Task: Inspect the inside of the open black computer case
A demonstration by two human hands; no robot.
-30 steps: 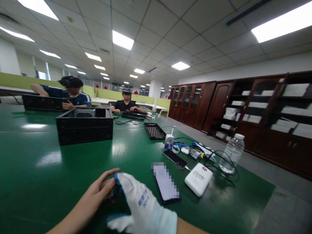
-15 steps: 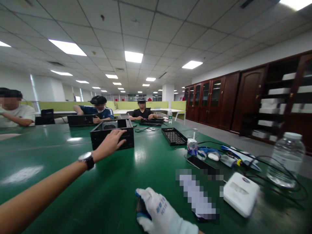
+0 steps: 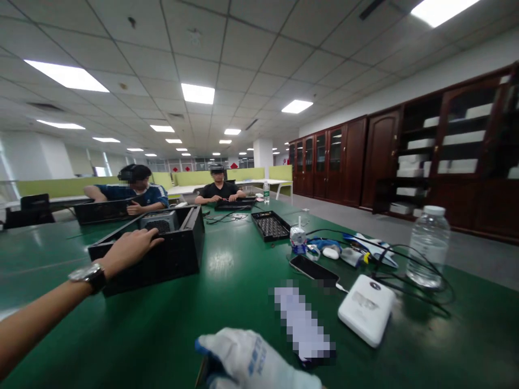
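Note:
My bare left hand (image 3: 132, 249), with a watch on its wrist, rests on the near top edge of a black computer case (image 3: 174, 251), fingers hooked over the rim. The open-topped case stands on the table at the left, and inside it shows a grey power supply (image 3: 160, 220). In a white and blue work glove, my right hand (image 3: 247, 356) is low at the bottom centre. Its fingers are closed around a dark, flat-edged thing (image 3: 204, 370), mostly hidden by the glove and cut off by the frame, so its kind is unclear.
A phone (image 3: 314, 270), a white power bank (image 3: 367, 310) and a blurred-out pale item (image 3: 302, 324) lie at right. Black cables (image 3: 425, 302) loop around a large water bottle (image 3: 430, 248). Farther off are a black tray (image 3: 271, 226) and two people at work on black cases.
My left hand has come down onto the case's rim, and the case has turned and come nearer. The view has swung right. My right hand stays closed on the dark thing.

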